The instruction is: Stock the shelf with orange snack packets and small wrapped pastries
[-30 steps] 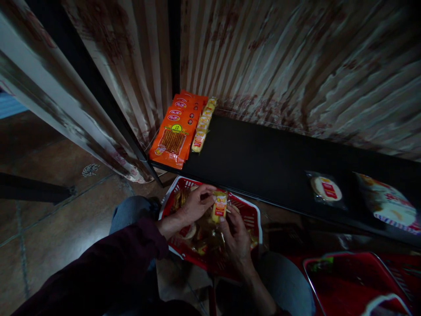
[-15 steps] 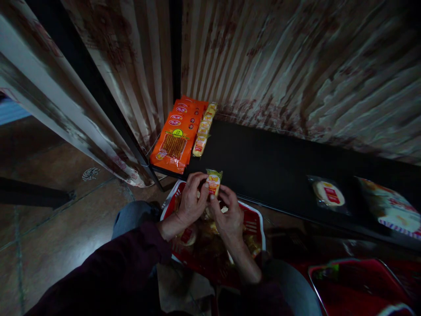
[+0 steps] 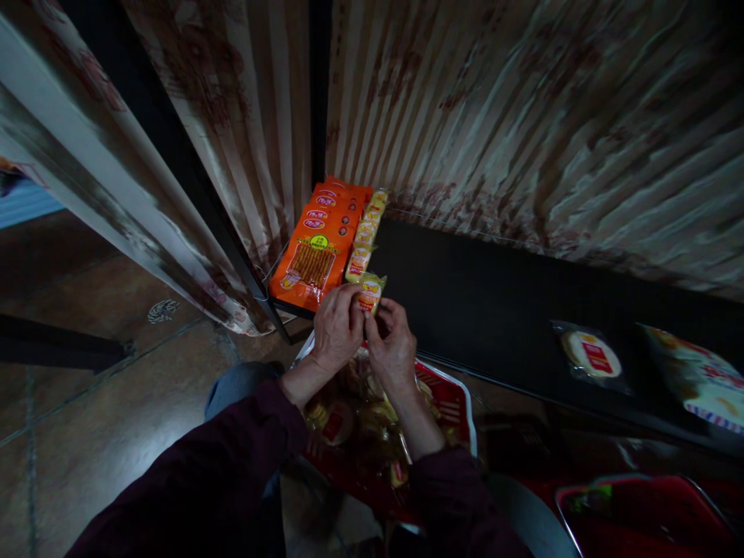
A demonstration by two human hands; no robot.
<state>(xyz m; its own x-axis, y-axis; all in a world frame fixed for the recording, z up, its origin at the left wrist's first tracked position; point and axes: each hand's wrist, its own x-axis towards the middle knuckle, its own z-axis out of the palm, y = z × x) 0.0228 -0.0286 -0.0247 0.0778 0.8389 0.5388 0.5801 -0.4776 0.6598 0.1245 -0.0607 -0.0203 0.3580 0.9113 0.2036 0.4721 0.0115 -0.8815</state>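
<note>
Between the fingers of my left hand (image 3: 337, 329) and my right hand (image 3: 392, 345) is a small snack packet (image 3: 369, 294) in clear-and-yellow wrap with a red label. Both hands are closed on its sides. The packet is at the near end of a row of similar packets (image 3: 366, 232) on the black shelf (image 3: 465, 287); whether it touches the shelf I cannot tell. Left of that row lie overlapping orange snack bags (image 3: 314, 248). Below my hands stands a red basket (image 3: 468, 418) with a white rim, holding several wrapped snacks, partly hidden by my arms.
Farther right on the shelf lie a round wrapped cake (image 3: 591, 355) and a larger printed bag (image 3: 703, 380). A second red basket (image 3: 645, 511) stands at lower right. A patterned curtain (image 3: 494, 116) hangs behind the shelf, and a dark metal post (image 3: 168, 132) slants at left.
Both hands have moved forward with the snack packet, from over the basket to the near end of the packet row. The camera view has shifted slightly.
</note>
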